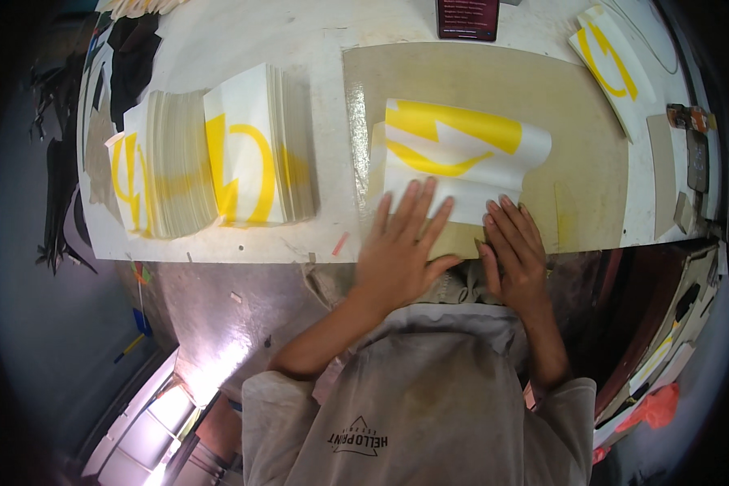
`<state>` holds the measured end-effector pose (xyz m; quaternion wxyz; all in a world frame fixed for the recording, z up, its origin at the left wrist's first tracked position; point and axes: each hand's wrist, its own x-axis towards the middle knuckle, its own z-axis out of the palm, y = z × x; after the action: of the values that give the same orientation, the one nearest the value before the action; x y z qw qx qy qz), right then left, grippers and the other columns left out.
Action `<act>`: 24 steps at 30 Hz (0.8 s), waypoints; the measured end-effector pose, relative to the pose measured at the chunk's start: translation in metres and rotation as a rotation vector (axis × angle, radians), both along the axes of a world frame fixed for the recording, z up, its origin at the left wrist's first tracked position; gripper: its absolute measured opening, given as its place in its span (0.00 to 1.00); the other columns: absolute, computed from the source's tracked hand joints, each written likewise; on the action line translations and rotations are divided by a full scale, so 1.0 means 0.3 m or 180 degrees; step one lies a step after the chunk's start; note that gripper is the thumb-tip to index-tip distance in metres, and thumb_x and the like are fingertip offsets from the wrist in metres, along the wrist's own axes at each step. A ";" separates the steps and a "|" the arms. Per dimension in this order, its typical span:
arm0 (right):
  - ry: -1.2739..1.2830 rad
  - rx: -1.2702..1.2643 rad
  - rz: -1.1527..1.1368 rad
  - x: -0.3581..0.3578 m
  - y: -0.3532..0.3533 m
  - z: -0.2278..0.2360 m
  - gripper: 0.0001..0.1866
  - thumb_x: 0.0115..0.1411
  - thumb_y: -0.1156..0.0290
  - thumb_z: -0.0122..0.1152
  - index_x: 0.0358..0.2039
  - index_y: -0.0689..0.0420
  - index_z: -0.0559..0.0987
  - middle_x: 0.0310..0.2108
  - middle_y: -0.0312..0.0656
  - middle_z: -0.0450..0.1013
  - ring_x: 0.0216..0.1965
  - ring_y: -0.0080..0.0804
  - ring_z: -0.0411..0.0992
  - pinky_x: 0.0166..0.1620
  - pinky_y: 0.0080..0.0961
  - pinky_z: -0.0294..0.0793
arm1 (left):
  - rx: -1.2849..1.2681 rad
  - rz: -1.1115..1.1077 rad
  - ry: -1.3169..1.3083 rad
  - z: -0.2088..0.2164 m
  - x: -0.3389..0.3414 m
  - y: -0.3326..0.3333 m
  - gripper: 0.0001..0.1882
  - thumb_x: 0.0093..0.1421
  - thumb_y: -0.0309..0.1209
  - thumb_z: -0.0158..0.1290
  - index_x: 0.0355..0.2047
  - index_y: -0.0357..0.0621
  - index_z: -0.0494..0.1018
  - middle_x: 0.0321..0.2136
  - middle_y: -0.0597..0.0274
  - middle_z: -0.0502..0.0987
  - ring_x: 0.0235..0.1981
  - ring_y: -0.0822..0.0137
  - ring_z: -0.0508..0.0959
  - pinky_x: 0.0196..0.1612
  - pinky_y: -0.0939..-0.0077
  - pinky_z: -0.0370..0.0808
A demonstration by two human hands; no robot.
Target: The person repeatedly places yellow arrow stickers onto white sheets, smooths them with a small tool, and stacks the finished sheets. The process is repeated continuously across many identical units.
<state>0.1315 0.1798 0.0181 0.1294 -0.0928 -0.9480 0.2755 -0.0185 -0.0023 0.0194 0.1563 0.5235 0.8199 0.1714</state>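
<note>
A white sheet with a yellow printed design [454, 162] lies in front of me, its right side curled up in a rounded fold. My left hand [401, 243] rests with fingers spread on the sheet's near left part. At the near right edge, the outstretched fingertips of my right hand [514, 251] touch the sheet, thumb apart from the fingers. Neither hand grips anything that I can see. Under the sheet is a beige mat [478, 73] with faint yellow stains.
Two thick stacks of matching folded sheets [243, 154] [174, 162] stand left of the mat. More printed sheets [607, 61] lie at the far right. A dark phone-like screen [467, 18] is at the back. The white table's [324, 243] front edge runs before me.
</note>
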 end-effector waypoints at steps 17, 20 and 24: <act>-0.0420 0.0519 -0.0236 -0.016 -0.070 0.014 0.21 0.63 0.62 0.68 0.57 0.44 0.82 0.65 0.46 0.69 0.70 0.49 0.63 0.70 0.65 0.54 | -0.0033 0.0399 0.0326 0.010 -0.035 -0.095 0.38 0.62 0.57 0.57 0.70 0.60 0.69 0.72 0.48 0.61 0.71 0.48 0.63 0.73 0.42 0.51; -0.0501 0.0734 -0.0515 0.058 -0.023 0.019 0.19 0.62 0.61 0.69 0.55 0.44 0.84 0.64 0.45 0.70 0.69 0.50 0.63 0.71 0.67 0.50 | 0.0050 0.0469 0.0351 0.002 -0.027 -0.099 0.35 0.63 0.54 0.58 0.69 0.60 0.71 0.71 0.48 0.63 0.70 0.48 0.64 0.73 0.43 0.52; -0.0280 0.1017 -0.1046 0.107 0.003 0.051 0.16 0.60 0.63 0.72 0.48 0.50 0.85 0.55 0.43 0.75 0.62 0.47 0.69 0.67 0.61 0.55 | 0.0200 0.0552 0.0338 -0.005 -0.022 -0.093 0.32 0.62 0.49 0.62 0.66 0.58 0.74 0.70 0.47 0.64 0.69 0.47 0.65 0.72 0.41 0.54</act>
<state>0.1634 0.1806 0.0332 0.1441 -0.2362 -0.9565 0.0929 -0.0251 -0.0300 0.0178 0.0807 0.4636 0.8634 0.1819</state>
